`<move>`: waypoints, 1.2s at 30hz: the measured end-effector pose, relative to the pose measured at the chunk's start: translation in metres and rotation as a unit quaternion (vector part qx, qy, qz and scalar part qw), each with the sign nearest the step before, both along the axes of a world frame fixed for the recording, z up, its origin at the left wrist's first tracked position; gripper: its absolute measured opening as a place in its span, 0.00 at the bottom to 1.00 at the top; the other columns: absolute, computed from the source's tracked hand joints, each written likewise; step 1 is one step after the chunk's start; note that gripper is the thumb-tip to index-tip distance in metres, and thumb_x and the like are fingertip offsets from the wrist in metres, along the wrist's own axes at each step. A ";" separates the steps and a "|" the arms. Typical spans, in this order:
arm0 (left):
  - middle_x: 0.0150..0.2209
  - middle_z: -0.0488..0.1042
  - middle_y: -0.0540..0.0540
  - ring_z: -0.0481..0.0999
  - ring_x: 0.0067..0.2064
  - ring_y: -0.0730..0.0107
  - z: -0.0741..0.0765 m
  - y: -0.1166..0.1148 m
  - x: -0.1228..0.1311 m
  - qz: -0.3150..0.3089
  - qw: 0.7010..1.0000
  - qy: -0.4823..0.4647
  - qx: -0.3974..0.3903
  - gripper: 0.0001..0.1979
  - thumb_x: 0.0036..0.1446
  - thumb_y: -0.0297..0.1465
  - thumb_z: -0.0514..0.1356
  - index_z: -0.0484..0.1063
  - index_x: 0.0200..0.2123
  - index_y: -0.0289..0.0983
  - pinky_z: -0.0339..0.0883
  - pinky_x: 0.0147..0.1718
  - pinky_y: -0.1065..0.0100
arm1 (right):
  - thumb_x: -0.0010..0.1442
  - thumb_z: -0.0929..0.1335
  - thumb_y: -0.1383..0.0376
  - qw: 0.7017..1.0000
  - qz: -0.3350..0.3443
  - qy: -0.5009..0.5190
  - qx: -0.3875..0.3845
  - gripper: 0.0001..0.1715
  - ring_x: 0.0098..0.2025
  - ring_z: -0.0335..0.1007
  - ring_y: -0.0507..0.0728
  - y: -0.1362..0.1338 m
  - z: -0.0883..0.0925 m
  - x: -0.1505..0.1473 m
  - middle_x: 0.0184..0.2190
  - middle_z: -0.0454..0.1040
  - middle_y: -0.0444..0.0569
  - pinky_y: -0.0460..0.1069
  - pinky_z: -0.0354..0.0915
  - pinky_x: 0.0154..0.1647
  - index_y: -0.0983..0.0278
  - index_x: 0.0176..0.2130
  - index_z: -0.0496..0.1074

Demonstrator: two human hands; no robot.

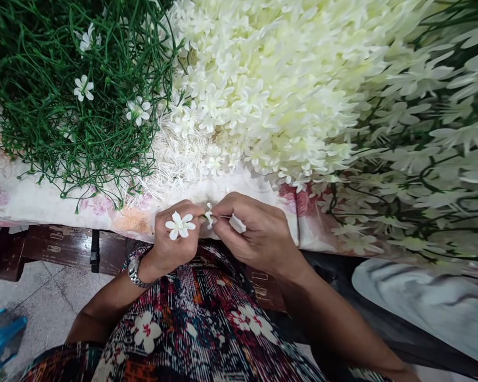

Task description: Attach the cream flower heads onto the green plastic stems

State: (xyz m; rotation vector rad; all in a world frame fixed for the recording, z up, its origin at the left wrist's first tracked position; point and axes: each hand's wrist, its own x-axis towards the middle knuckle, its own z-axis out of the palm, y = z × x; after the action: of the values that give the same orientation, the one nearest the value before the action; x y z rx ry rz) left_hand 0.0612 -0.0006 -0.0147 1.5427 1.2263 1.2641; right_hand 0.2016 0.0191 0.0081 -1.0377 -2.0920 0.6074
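Observation:
My left hand (175, 241) is closed in a pinch around a green plastic flower stem, mostly hidden by the fingers. An open white artificial flower (180, 225) on it shows over the back of that hand. Between my fingertips a second white blossom (209, 216) is seen edge-on, at the stem's tip. My right hand (258, 231) pinches at this blossom's right side, where a thin pale strand, perhaps a stamen, runs into the fingers. Both hands meet at the near edge of the flower-print cloth (137, 222).
A heap of green stems (75, 132) lies at left, a few bearing white flowers. Thin white stamens (179, 154) are piled beside it. Loose white petals (279, 90) fill the middle; flowered stems (414, 143) lie at right. A blue plastic object (2, 339) stands on the floor.

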 end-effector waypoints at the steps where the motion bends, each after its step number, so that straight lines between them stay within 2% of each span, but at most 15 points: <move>1: 0.21 0.63 0.52 0.61 0.23 0.79 0.001 0.000 0.000 0.002 1.000 -0.003 -0.003 0.06 0.48 0.20 0.54 0.68 0.25 0.33 0.57 0.23 0.73 | 0.52 0.61 0.75 1.000 -0.002 -0.001 0.001 0.06 0.26 0.63 0.48 0.000 -0.001 0.000 0.22 0.67 0.45 0.44 0.61 0.25 0.65 0.28 0.63; 6: 0.20 0.63 0.52 0.62 0.24 0.78 0.005 0.001 -0.001 -0.010 0.999 -0.024 -0.041 0.06 0.49 0.22 0.54 0.69 0.23 0.33 0.57 0.24 0.73 | 0.53 0.62 0.74 1.000 -0.001 0.004 0.012 0.05 0.25 0.62 0.48 -0.001 -0.001 0.000 0.22 0.67 0.45 0.44 0.61 0.25 0.66 0.28 0.64; 9: 0.20 0.64 0.52 0.62 0.22 0.79 0.006 0.001 -0.004 -0.027 0.989 -0.103 -0.106 0.05 0.50 0.26 0.56 0.70 0.23 0.34 0.56 0.21 0.74 | 0.53 0.63 0.73 1.000 0.008 0.009 0.005 0.04 0.28 0.64 0.48 -0.002 0.005 0.004 0.24 0.68 0.45 0.44 0.62 0.28 0.66 0.31 0.65; 11: 0.17 0.63 0.53 0.59 0.19 0.81 0.007 0.001 -0.006 -0.031 0.966 -0.192 -0.169 0.05 0.49 0.29 0.59 0.70 0.24 0.34 0.53 0.18 0.76 | 0.52 0.64 0.72 1.000 -0.002 0.024 -0.002 0.05 0.29 0.65 0.49 -0.003 0.011 0.008 0.26 0.69 0.45 0.45 0.62 0.28 0.65 0.32 0.66; 14: 0.15 0.62 0.54 0.56 0.16 0.83 0.011 0.001 -0.009 -0.033 0.914 -0.306 -0.265 0.09 0.43 0.33 0.63 0.68 0.23 0.34 0.49 0.14 0.78 | 0.51 0.65 0.71 0.997 -0.033 0.067 -0.009 0.05 0.28 0.64 0.49 -0.002 0.017 0.013 0.26 0.68 0.44 0.45 0.61 0.27 0.64 0.32 0.67; 17: 0.14 0.63 0.54 0.55 0.15 0.84 0.018 0.002 -0.011 -0.046 0.872 -0.360 -0.329 0.13 0.39 0.34 0.66 0.65 0.20 0.33 0.47 0.13 0.79 | 0.51 0.65 0.72 0.995 -0.027 0.096 -0.009 0.06 0.28 0.64 0.49 -0.001 0.019 0.014 0.26 0.68 0.44 0.46 0.61 0.27 0.64 0.33 0.67; 19: 0.14 0.63 0.54 0.55 0.15 0.84 0.021 0.001 -0.012 -0.056 0.859 -0.368 -0.350 0.14 0.37 0.34 0.66 0.64 0.19 0.33 0.46 0.12 0.79 | 0.50 0.65 0.72 0.995 -0.011 0.101 0.018 0.09 0.29 0.64 0.50 -0.001 0.020 0.013 0.27 0.68 0.45 0.46 0.62 0.28 0.64 0.35 0.67; 22: 0.14 0.63 0.53 0.56 0.14 0.84 0.022 0.000 -0.013 -0.061 0.858 -0.363 -0.359 0.15 0.38 0.35 0.66 0.64 0.19 0.32 0.46 0.12 0.79 | 0.49 0.66 0.74 0.994 0.009 0.058 0.095 0.15 0.32 0.65 0.51 -0.002 0.022 0.011 0.30 0.69 0.48 0.47 0.63 0.30 0.65 0.39 0.66; 25: 0.14 0.62 0.54 0.54 0.14 0.85 0.021 0.000 -0.012 -0.064 0.863 -0.358 -0.352 0.14 0.39 0.35 0.65 0.64 0.18 0.32 0.45 0.12 0.79 | 0.49 0.66 0.74 0.988 0.033 -0.017 0.148 0.12 0.33 0.65 0.52 -0.001 0.024 0.009 0.30 0.68 0.49 0.48 0.64 0.32 0.66 0.37 0.66; 29: 0.14 0.60 0.55 0.52 0.15 0.86 0.021 0.000 -0.008 -0.068 0.871 -0.352 -0.337 0.13 0.40 0.33 0.65 0.65 0.18 0.32 0.43 0.13 0.78 | 0.52 0.64 0.73 0.984 0.057 -0.066 0.158 0.05 0.31 0.63 0.52 0.002 0.021 0.008 0.26 0.67 0.47 0.48 0.63 0.31 0.65 0.33 0.67; 36: 0.13 0.55 0.56 0.52 0.16 0.84 0.020 0.003 -0.004 -0.048 0.890 -0.307 -0.335 0.13 0.38 0.34 0.65 0.66 0.17 0.32 0.42 0.14 0.76 | 0.52 0.63 0.73 0.983 0.068 -0.068 0.159 0.05 0.30 0.62 0.52 0.005 0.011 0.008 0.25 0.66 0.47 0.48 0.63 0.30 0.64 0.31 0.65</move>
State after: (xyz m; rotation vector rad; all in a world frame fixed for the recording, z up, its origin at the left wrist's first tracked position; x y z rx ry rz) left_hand 0.0576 0.0021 0.0052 0.6187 0.9866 0.9907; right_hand 0.2093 0.0241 0.0192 -0.7774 -2.3003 0.2584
